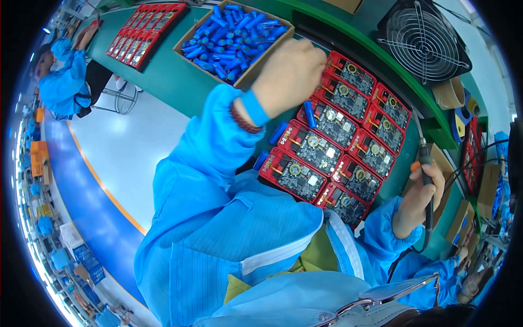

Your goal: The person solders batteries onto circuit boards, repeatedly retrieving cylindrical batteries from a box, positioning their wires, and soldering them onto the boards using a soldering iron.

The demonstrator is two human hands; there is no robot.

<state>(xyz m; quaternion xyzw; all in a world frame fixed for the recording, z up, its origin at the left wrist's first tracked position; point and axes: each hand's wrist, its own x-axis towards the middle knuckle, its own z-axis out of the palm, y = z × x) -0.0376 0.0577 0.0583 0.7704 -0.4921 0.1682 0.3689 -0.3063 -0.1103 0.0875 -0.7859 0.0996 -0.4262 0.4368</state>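
Note:
My left hand (291, 73) reaches over the upper left of a block of red cases (333, 159) with its fingers curled; what is between the fingertips is hidden. Each case carries a dark circuit board with a round, yellow-ringed part. A blue cylindrical cell (310, 114) lies on a case just below that hand, and a second blue cell (278, 132) is beside the block's left edge. To the right of the cases, my right hand (420, 199) is closed around a soldering iron (429, 220), its thin tip pointing up and away.
A cardboard box (260, 61) full of blue cells stands left of my left hand. Further left lies another group of red cases (146, 34). A metal-grilled fan (422, 41) and a green rail (376, 62) bound the far side. Co-workers (62, 82) sit at left and lower right.

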